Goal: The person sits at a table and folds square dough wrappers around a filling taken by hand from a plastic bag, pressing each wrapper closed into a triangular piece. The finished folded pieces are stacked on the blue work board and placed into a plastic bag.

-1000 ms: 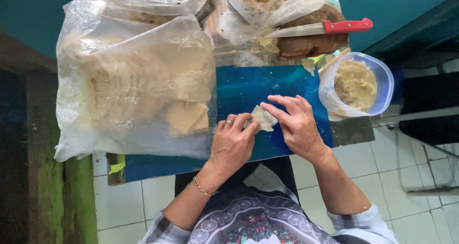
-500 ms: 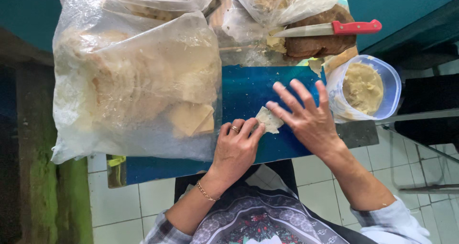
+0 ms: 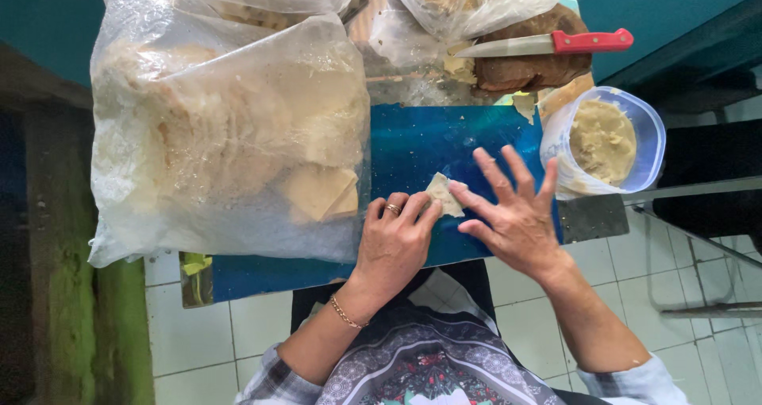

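- Presently, the left hand is lying palm down on the blue desk, fingers curled loosely, their tips pressing on the near edge of a small pale wrapper; it is not gripping anything.
- The right hand is lying open with fingers spread wide, its forefinger tip touching the wrapper's right side.
- The wrapper is lying flat on the desk, between the two hands, folded to a rough wedge.
- A large clear bag of pale square sheets is sitting on the desk's left part, just beside the left hand.
- A round clear tub of beige paste is standing at the desk's right edge, near the right hand's fingertips.
- A knife with a red handle is resting across a brown lump at the far side, well apart from both hands.
- More plastic bags are lying along the far edge.
- A ring and a bracelet are showing on the left hand and wrist.
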